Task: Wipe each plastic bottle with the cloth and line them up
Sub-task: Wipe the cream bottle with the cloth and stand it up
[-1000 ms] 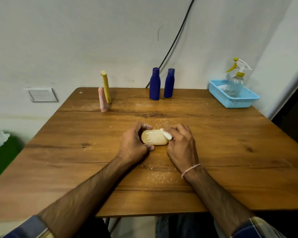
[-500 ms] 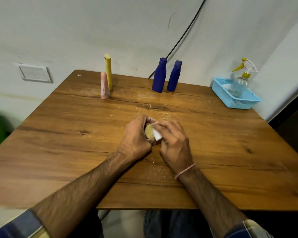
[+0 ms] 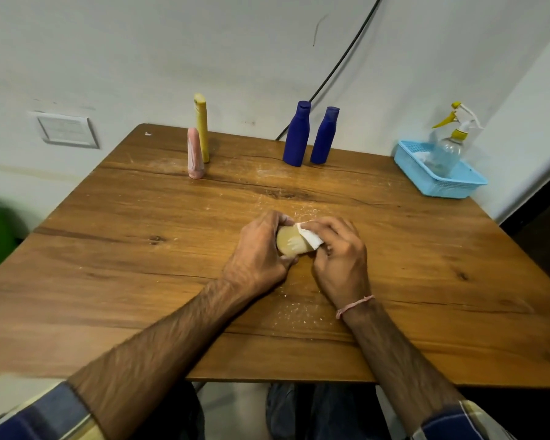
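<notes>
cream rounded bottle [image 3: 289,245] — white folded cloth [image 3: 310,237]

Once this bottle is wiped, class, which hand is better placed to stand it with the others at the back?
Probably the left: the left hand grips the cream bottle, while the right hand is busy pinching the cloth against it.

At mid-bench [image 3: 140,265] I see my left grip [image 3: 258,252] curled round a pale tan bottle [image 3: 291,244], and my right grip [image 3: 340,258] pinching a white cloth [image 3: 310,238] against it. Along the far edge stand a pink bottle [image 3: 195,154] just beside a yellow bottle [image 3: 202,128], then a blue bottle [image 3: 296,134] beside a second blue bottle [image 3: 324,136]. A spray bottle [image 3: 448,147] sits in a blue basket [image 3: 442,185] at the far right corner.
</notes>
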`<state>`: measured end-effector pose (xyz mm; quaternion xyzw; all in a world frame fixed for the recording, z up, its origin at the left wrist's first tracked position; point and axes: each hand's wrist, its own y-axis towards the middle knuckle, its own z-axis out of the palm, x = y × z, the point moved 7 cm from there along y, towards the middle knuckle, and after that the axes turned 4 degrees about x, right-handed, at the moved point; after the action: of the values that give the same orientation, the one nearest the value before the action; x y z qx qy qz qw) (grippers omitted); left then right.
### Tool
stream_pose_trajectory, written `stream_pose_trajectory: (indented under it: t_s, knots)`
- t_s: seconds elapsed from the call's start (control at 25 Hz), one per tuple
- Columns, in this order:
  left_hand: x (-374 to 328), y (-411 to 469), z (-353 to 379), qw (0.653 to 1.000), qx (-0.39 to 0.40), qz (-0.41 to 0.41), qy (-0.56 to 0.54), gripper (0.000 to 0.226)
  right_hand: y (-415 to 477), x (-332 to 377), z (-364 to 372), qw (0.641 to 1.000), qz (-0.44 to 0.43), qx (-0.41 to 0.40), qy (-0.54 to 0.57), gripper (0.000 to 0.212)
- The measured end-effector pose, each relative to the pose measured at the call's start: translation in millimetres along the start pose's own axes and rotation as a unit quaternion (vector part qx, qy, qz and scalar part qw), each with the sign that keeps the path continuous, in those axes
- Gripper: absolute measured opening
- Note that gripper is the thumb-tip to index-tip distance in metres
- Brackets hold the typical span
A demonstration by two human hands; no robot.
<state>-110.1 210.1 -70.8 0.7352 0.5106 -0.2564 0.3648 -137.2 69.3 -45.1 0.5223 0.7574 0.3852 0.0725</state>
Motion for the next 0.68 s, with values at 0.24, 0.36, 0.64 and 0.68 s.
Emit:
stream_pose_trajectory:
  t_s: [0.24,0.36,0.64,0.68]
  knots:
    - [2,3,2,1.0,-0.007,0.012,0.017,0.052,-1,12,8,0.995,-0.087,0.05,-0.009,0.039]
    - [3,4,4,0.999,0.001,0.002,0.032,0.062,5,-21,-8,0.997,0.06,0.0,-0.041,0.045]
    - [1,2,1,0.999,-0.016,0.019,0.04,0.061,3,-28,-9,0.996,0.069,0.016,-0.053,0.042]
    - [1,2,1,0.999,-0.017,0.019,0.038,0.06,4,-28,-10,0.995,0.092,0.007,-0.049,0.041]
